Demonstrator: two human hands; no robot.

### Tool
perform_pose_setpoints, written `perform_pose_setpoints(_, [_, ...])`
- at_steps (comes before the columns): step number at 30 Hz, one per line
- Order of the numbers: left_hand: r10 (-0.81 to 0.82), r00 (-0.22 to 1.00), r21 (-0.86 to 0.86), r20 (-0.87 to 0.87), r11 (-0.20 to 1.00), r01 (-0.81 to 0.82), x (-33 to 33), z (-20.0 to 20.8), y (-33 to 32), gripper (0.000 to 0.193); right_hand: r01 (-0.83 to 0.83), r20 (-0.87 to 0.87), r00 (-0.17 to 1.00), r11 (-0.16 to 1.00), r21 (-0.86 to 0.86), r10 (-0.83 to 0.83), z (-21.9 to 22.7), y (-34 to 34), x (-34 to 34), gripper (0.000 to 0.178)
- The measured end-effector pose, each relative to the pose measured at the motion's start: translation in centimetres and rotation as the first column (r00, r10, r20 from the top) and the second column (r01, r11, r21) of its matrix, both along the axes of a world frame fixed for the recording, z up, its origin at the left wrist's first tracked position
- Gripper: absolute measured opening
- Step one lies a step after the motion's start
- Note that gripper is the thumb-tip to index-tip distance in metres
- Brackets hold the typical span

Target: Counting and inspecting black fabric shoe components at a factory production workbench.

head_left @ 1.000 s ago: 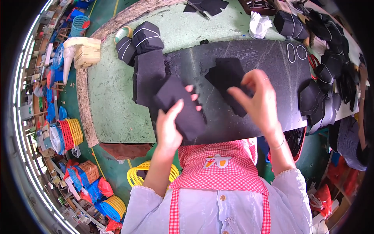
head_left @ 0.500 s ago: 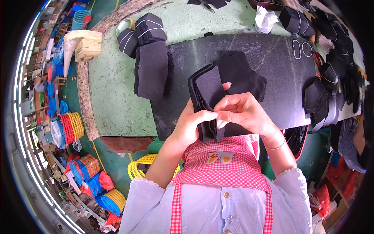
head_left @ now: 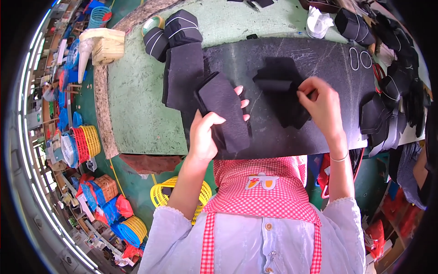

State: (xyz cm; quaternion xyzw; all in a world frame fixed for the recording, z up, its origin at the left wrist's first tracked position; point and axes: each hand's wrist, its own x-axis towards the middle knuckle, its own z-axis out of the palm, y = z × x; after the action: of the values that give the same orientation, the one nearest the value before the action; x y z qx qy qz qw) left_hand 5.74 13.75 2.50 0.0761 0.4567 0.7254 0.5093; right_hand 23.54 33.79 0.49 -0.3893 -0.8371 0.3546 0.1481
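Observation:
My left hand (head_left: pixel 203 136) is closed round a stack of black fabric pieces (head_left: pixel 226 112), thumb on top and fingertips showing past its right edge. Farther right, black cut pieces (head_left: pixel 285 107) lie loosely overlapped on the dark work board (head_left: pixel 246 55). At their right side my right hand (head_left: pixel 324 102) pinches the edge of one black fabric piece (head_left: pixel 276 85), which curls up a little. The exact pinch point is partly hidden by my fingers.
Another black stack (head_left: pixel 185 75) and banded black bundles (head_left: pixel 182 29) lie left of the board, beside a tape roll (head_left: pixel 153 24). Two white bands (head_left: pixel 359 59) rest at right, near more black bundles (head_left: pixel 394 86). A wooden block (head_left: pixel 107 48) stands at the table's left edge.
My hands have parted. The left hand has moved left with the stack turned flatter; the right has gone out to the loose pieces and lifts an edge of one.

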Motion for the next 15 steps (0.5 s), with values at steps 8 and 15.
perform_pose_setpoints(8, [-0.019, 1.0, 0.018, -0.003, 1.0, 0.019, 1.2, 0.0, 1.5, 0.062, -0.302, -0.345, 0.931, 0.78, -0.548, 0.119, 3.1, -7.0, -2.8, 0.017])
perform_pose_setpoints(15, [-0.186, 0.978, 0.086, 0.092, 0.98, 0.179, 1.6, 0.4, 2.0, 0.067, -0.472, -0.502, 0.865, 0.304, -0.828, -0.025, 1.7, -6.5, -2.7, 0.008])
